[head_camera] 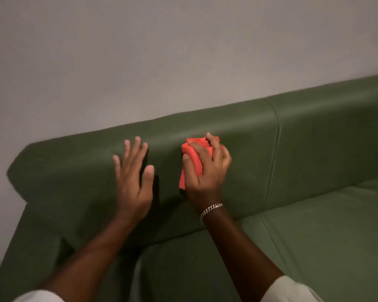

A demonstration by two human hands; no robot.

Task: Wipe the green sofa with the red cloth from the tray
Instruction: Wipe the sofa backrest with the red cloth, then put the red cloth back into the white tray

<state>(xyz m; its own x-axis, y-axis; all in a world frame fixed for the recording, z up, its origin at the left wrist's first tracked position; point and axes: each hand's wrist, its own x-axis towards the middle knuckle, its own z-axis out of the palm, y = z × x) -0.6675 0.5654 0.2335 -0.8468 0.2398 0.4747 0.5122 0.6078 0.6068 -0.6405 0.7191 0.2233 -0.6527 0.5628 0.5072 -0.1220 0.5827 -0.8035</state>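
**Wiping of the sofa backrest is under way**

The right hand [205, 168] presses a folded red cloth [193, 158] against the front face of the backrest of the green leather-like sofa [314, 149]. The grip of this hand is closed around the cloth: the fingers curl over its upper edge and the thumb lies on its left side, so the cloth is held between the palm and the sofa. A silver chain bracelet [211, 209] sits on the right wrist.

The left hand [134, 177] is open, with the fingers spread wide, and it holds nothing. It is near the backrest, to the left of the cloth, but I cannot tell if the palm touches the surface.

The tray is not in view, so the picking of the cloth seems to be finished already. The cloth is on the left section of the backrest, just below its rounded top. In my judgement the task is in its middle part: the wiping step is in hand, and the right section of the backrest beyond the seam [273, 153] and the seat cushions [314, 236] may be left to do. No dirt or wet trace shows, so which parts are already wiped cannot be told.
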